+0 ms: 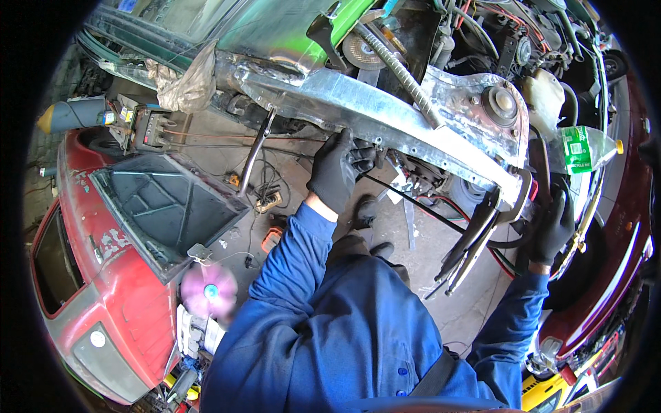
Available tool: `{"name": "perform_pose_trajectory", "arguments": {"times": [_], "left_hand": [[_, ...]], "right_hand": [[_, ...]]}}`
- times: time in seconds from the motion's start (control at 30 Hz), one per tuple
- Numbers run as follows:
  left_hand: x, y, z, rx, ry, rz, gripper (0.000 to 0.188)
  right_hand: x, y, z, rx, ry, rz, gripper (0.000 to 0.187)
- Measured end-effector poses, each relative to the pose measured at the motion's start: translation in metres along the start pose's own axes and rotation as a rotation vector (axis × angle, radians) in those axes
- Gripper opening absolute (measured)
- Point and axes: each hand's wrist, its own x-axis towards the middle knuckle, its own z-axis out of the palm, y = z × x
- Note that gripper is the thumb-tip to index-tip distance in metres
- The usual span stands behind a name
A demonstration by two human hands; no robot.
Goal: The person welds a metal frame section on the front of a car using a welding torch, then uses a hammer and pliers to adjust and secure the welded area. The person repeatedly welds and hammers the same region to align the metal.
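Observation:
A long bare metal panel [385, 110] runs across the front of the opened car body, with a row of small holes along its lower edge. My left hand [339, 171], in a black glove, has its fingers curled at that lower edge, near the panel's middle. At the panel's right end, locking clamps [475, 241] hang with their handles pointing down. Just right of them is my right hand [553, 224], also black-gloved, its fingers closed by a dark upright part; what they grip is hidden. Another locking clamp [257, 148] bites the panel farther left.
A hammer [399, 72] with a ribbed metal handle and a grinding disc [363, 51] lie above the panel. A green-labelled plastic bottle [585, 149] rests at right. Cables [268, 186] cross the floor. A red car body [110, 275] and a pink spinning fan [208, 290] stand left.

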Motion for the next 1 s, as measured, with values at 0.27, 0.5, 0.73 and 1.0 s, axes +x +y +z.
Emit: {"name": "perform_pose_trajectory", "arguments": {"times": [0.27,0.5,0.73,1.0], "left_hand": [[0.0,0.0,0.006,-0.002,0.074,0.015,0.03],[-0.004,0.009,0.008,0.024,0.098,-0.023,0.033],[-0.005,0.007,0.01,0.046,0.082,0.004,0.035],[-0.004,-0.001,0.012,0.063,0.108,0.056,0.033]], "right_hand": [[0.0,0.006,-0.002,0.081,0.006,0.084,0.041],[0.0,0.007,-0.004,-0.128,-0.01,-0.073,0.045],[0.0,0.011,-0.004,-0.042,-0.007,-0.014,0.045],[0.003,0.003,-0.003,0.084,-0.022,0.003,0.042]]}}
